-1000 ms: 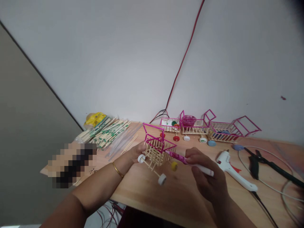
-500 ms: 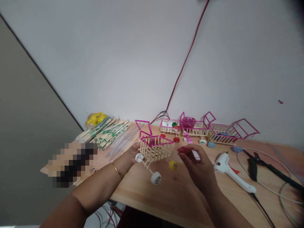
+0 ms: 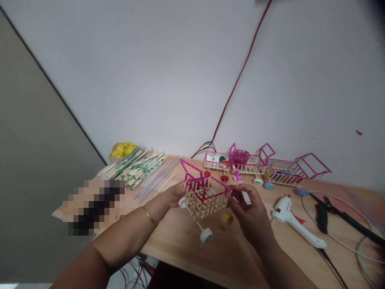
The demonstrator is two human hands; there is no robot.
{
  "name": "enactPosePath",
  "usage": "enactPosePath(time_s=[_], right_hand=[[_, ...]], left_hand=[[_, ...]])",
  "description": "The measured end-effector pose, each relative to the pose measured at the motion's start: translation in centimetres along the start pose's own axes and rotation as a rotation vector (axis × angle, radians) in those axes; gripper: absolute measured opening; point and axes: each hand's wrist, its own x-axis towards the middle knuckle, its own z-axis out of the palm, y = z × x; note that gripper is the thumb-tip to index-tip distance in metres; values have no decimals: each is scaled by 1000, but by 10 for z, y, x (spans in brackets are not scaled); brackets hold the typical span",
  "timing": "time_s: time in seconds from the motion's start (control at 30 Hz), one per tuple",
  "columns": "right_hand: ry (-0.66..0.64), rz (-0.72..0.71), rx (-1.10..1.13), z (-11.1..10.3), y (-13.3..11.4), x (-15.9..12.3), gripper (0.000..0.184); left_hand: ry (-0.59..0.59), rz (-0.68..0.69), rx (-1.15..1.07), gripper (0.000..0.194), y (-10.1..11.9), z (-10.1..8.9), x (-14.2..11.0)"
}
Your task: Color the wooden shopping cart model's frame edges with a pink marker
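A small toy cart (image 3: 207, 200) built of pale wooden sticks, with a pink-painted rim and handle frame, is held above the table, tilted. White bottle-cap wheels (image 3: 206, 235) show at its near side and a yellow cap wheel (image 3: 227, 219) at the right. My left hand (image 3: 176, 195) is closed around its left side, fingers partly hidden behind it. The fingertips of my right hand (image 3: 248, 206) touch the right end of the rim. Between the fingers of that hand sits a pink-and-white pen-shaped tool (image 3: 246, 197), its pink end pointing up and away.
Similar stick carts (image 3: 248, 168) line the wall, one carrying a pink-stained cup (image 3: 241, 156). On the right lie a white glue gun (image 3: 299, 224) with its cord and dark-handled cutters (image 3: 327, 206). Bundled sticks (image 3: 141, 166) and a yellow packet (image 3: 122, 151) lie at left.
The cart has turned and shifted slightly right and its near wheel sits lower. My right hand has moved left until its fingertips meet the rim; before, they were apart from it.
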Motion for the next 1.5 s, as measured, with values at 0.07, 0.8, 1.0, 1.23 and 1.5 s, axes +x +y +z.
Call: enactPosePath(time_s=[0.07, 0.8, 1.0, 1.23, 1.5], right_hand=[[72, -18, -31, -3, 2, 2, 34], [13, -420, -473, -4, 29, -4, 26], [120, -371, -547, -22, 4, 4, 26], [205, -401, -421, -31, -7, 10, 32], [82, -433, -667, -33, -5, 10, 26]], left_hand=[[43, 26, 53, 75, -2, 0, 5], [125, 164, 207, 74, -8, 11, 5], [183, 194, 310, 84, 5, 13, 1], [167, 256, 418, 88, 5, 10, 1], [200, 327, 638, 87, -1, 0, 2]])
